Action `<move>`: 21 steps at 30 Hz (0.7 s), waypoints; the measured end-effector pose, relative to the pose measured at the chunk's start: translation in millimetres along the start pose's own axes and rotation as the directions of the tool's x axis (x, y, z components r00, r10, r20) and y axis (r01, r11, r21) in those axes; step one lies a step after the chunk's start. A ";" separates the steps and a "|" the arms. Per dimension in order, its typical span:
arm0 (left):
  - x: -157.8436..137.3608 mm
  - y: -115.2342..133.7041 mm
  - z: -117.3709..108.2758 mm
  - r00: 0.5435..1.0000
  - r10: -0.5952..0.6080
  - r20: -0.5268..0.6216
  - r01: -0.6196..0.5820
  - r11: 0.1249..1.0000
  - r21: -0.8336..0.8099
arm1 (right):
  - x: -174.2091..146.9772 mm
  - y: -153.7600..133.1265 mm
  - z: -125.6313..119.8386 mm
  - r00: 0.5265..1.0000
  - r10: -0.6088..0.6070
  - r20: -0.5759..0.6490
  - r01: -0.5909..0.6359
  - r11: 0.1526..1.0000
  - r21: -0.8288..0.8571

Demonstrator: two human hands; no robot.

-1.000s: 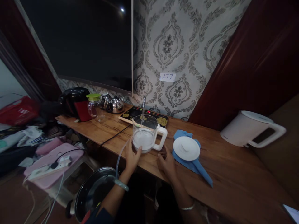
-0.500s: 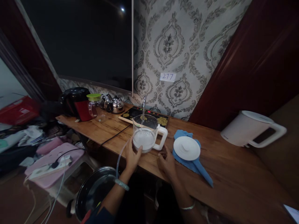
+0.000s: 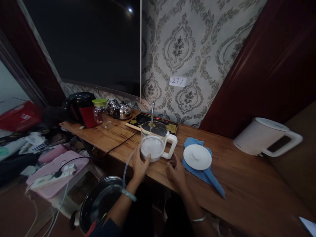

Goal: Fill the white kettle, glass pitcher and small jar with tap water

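A glass jug [image 3: 152,149] with a white handle stands near the front edge of the wooden table, with clear water in its lower part. My left hand [image 3: 140,166] curves round its left side, thumb against the front of the glass. A thin metal spout [image 3: 153,107] rises behind, and a clear stream seems to run down from it into the jug. Just below the handle, apart from it, my right hand [image 3: 176,169] rests at the table with fingers loosely bent and nothing visible in them. To its right, a white lid [image 3: 197,157] lies on a blue cloth [image 3: 214,184].
Behind the jug is a black induction cooker [image 3: 139,119] with gold flowers. A white electric kettle [image 3: 261,136] stands far right. Small steel kettles [image 3: 124,111], a green-lidded glass pitcher [image 3: 99,110] and a red-black appliance [image 3: 86,112] are left. Below sit a pot [image 3: 86,200] and a pink stool [image 3: 80,162].
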State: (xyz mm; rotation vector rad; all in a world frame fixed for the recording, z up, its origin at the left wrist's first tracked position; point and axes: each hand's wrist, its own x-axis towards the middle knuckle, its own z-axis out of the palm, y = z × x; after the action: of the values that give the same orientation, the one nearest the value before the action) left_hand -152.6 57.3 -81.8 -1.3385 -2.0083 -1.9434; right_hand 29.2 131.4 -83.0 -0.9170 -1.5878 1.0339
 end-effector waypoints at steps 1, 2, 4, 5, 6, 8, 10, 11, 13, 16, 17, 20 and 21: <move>0.1 0.0 -0.3 1.000 0.003 0.003 -0.003 1.000 0.005 | -0.1 -0.5 -0.2 1.000 0.002 0.001 -0.002 1.000 -0.004; 0.1 0.1 -0.6 1.000 0.006 0.004 -0.006 1.000 0.010 | -0.2 -0.9 -0.4 1.000 0.004 -0.001 -0.004 1.000 -0.007; 0.2 0.3 -0.8 1.000 0.011 0.002 -0.011 1.000 0.015 | -0.4 -1.8 -0.4 1.000 0.007 -0.001 -0.007 1.000 -0.012; 0.2 0.4 -0.8 1.000 0.014 0.000 -0.014 1.000 0.015 | -0.5 -2.2 -0.2 1.000 0.007 0.000 -0.007 1.000 -0.012; 0.2 0.6 -0.7 1.000 0.017 -0.002 -0.017 1.000 0.015 | -0.5 -2.5 -0.1 1.000 0.006 0.000 -0.006 1.000 -0.010; 0.1 0.8 -0.4 1.000 0.022 -0.009 -0.022 1.000 0.020 | -0.3 -2.6 0.2 1.000 0.004 0.002 -0.004 1.000 -0.004; 0.0 0.8 -0.3 1.000 0.026 -0.015 -0.025 0.999 0.022 | 0.1 -1.8 0.1 1.000 0.004 0.004 -0.004 1.000 0.002; -0.1 0.7 -0.3 1.000 0.026 -0.015 -0.026 0.999 0.022 | 0.3 -1.1 0.0 1.000 0.004 0.004 -0.004 1.000 0.004; -0.3 0.2 -0.4 1.000 0.025 -0.010 -0.025 0.999 0.021 | 0.7 0.2 -0.2 1.000 0.005 0.002 -0.005 1.000 0.009; -0.6 -1.0 0.1 1.000 0.026 -0.012 -0.025 0.999 0.024 | 1.0 0.2 -0.5 1.000 0.012 -0.003 -0.012 1.000 0.017; -0.7 -1.4 0.4 0.999 0.026 -0.018 -0.026 0.999 0.024 | 1.0 -0.4 -0.5 1.000 0.013 0.001 -0.013 1.000 0.016; -0.9 -1.7 1.3 0.999 0.023 -0.028 -0.023 1.000 0.017 | 0.7 -2.6 -0.8 1.000 0.020 0.019 -0.020 1.000 -0.004; -0.9 -1.4 1.4 0.999 0.022 -0.025 -0.021 1.000 0.014 | 0.6 -3.0 -0.8 0.999 0.023 0.022 -0.023 1.000 -0.008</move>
State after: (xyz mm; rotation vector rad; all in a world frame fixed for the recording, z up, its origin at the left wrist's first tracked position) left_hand -152.1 58.3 -83.8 -1.3199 -1.9837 -1.9246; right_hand 29.6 131.0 -79.9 -0.9334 -1.6041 1.0580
